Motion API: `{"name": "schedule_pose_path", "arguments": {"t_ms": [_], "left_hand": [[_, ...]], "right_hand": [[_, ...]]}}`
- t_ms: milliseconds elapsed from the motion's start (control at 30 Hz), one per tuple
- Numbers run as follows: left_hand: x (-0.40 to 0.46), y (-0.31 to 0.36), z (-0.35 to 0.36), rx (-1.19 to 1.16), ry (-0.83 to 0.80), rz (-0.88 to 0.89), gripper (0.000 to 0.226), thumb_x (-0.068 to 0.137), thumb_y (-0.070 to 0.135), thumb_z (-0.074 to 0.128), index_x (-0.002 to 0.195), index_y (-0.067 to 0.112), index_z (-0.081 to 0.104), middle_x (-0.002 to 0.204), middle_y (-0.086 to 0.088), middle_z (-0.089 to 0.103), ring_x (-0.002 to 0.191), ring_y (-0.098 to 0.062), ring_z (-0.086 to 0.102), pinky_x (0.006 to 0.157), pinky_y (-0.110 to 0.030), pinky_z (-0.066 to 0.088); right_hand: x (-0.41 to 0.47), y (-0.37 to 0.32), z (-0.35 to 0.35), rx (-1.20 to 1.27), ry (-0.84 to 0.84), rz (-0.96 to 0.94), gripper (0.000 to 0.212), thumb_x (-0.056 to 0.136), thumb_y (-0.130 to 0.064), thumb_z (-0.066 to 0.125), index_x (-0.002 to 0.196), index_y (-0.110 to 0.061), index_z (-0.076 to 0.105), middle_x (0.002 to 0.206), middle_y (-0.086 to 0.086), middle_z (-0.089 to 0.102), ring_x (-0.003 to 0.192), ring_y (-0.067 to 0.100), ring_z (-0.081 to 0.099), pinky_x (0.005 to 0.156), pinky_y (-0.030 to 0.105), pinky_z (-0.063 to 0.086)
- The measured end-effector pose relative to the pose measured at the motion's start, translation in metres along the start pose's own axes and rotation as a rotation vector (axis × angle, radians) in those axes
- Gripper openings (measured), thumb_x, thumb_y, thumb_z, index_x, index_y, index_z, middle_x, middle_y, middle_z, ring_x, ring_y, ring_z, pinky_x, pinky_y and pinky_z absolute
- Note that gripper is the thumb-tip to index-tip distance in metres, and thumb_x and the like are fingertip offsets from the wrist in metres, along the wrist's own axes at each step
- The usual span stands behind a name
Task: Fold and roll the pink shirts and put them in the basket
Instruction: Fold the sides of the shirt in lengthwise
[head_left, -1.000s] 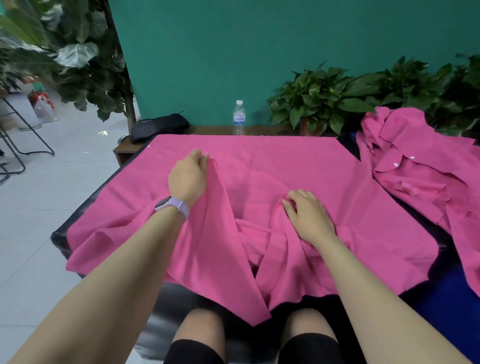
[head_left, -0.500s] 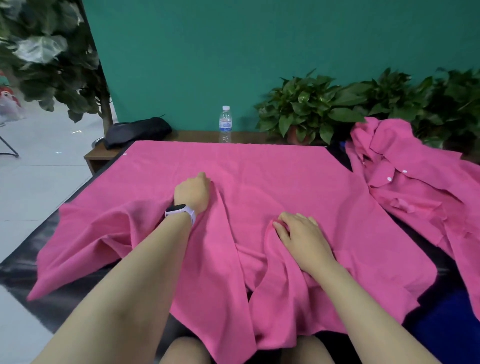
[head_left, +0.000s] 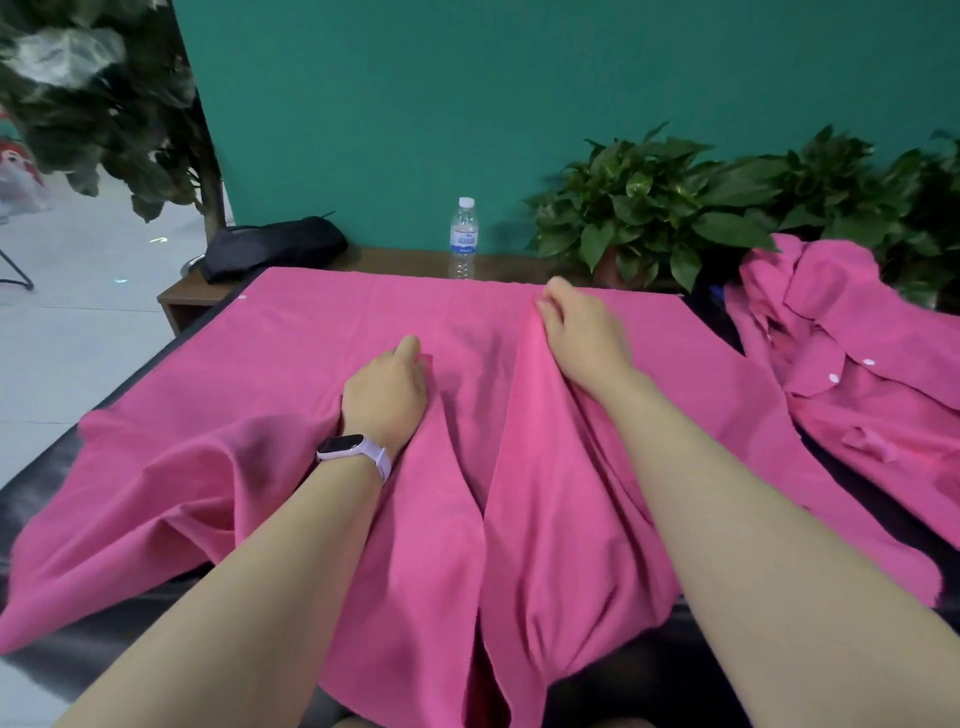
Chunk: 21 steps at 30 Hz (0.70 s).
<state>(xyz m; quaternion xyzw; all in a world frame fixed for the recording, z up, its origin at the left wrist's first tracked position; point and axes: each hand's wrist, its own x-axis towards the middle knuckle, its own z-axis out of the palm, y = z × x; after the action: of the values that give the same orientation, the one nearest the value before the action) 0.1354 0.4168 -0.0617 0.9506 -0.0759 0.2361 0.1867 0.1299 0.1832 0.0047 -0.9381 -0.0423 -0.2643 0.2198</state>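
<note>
While the pink shirt (head_left: 322, 364) lies spread over the black table (head_left: 47, 499), I see both hands on it.
My left hand (head_left: 387, 395) grips a fold at its middle; my right hand (head_left: 582, 338) pinches a raised ridge near its far edge. Right of the shirt lies a crumpled second shirt (head_left: 857, 374); beyond it stands a water bottle (head_left: 463, 239).

A teal wall (head_left: 467, 104) backs a wooden shelf (head_left: 405, 257) holding a bottle (head_left: 463, 239), a black bag (head_left: 272, 247) and plants (head_left: 654, 202). Pale tiled floor (head_left: 67, 322) lies left.
</note>
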Motion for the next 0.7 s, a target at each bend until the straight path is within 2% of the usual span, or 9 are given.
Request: {"name": "schedule_pose_path", "arguments": {"t_ms": [100, 300, 400, 600, 700], "left_hand": [[0.004, -0.003, 0.005, 0.008, 0.02, -0.018, 0.012, 0.099, 0.02, 0.041, 0.094, 0.01, 0.043, 0.071, -0.009, 0.047, 0.065, -0.035, 0.041, 0.057, -0.039, 0.027], [0.009, -0.005, 0.012, 0.034, -0.018, -0.031, 0.013, 0.099, 0.021, 0.04, 0.089, 0.013, 0.037, 0.06, 0.0, 0.035, 0.062, -0.035, 0.04, 0.055, -0.038, 0.023], [0.008, -0.004, 0.012, 0.015, -0.026, -0.052, 0.015, 0.1, 0.023, 0.039, 0.089, 0.012, 0.036, 0.062, -0.003, 0.042, 0.063, -0.035, 0.042, 0.056, -0.039, 0.028], [-0.007, 0.002, 0.0, 0.037, -0.071, -0.122, 0.008, 0.099, 0.017, 0.038, 0.093, 0.013, 0.035, 0.081, -0.017, 0.061, 0.066, -0.034, 0.043, 0.059, -0.039, 0.031], [-0.021, 0.005, -0.009, 0.05, -0.083, -0.133, 0.007, 0.099, 0.017, 0.039, 0.093, 0.013, 0.035, 0.085, -0.018, 0.064, 0.066, -0.034, 0.044, 0.059, -0.039, 0.031]], "right_hand": [[-0.014, 0.03, 0.043, -0.166, -0.128, 0.043, 0.025, 0.108, -0.034, 0.037, 0.101, -0.014, 0.051, 0.094, 0.011, 0.066, 0.089, 0.038, 0.061, 0.069, 0.044, 0.045], [-0.018, 0.047, 0.061, -0.129, -0.057, 0.045, 0.026, 0.106, -0.036, 0.042, 0.099, -0.014, 0.054, 0.093, 0.013, 0.067, 0.087, 0.038, 0.062, 0.064, 0.039, 0.034], [-0.021, 0.046, 0.062, -0.149, -0.047, 0.048, 0.026, 0.106, -0.034, 0.043, 0.1, -0.012, 0.056, 0.093, 0.015, 0.068, 0.087, 0.039, 0.062, 0.065, 0.038, 0.033], [-0.037, 0.041, 0.057, -0.185, -0.065, 0.078, 0.026, 0.106, -0.032, 0.041, 0.105, -0.011, 0.056, 0.094, 0.018, 0.069, 0.086, 0.041, 0.063, 0.065, 0.039, 0.032], [-0.053, 0.036, 0.051, -0.202, -0.083, 0.072, 0.025, 0.106, -0.031, 0.04, 0.105, -0.011, 0.055, 0.091, 0.016, 0.069, 0.083, 0.039, 0.064, 0.064, 0.039, 0.032]]}}
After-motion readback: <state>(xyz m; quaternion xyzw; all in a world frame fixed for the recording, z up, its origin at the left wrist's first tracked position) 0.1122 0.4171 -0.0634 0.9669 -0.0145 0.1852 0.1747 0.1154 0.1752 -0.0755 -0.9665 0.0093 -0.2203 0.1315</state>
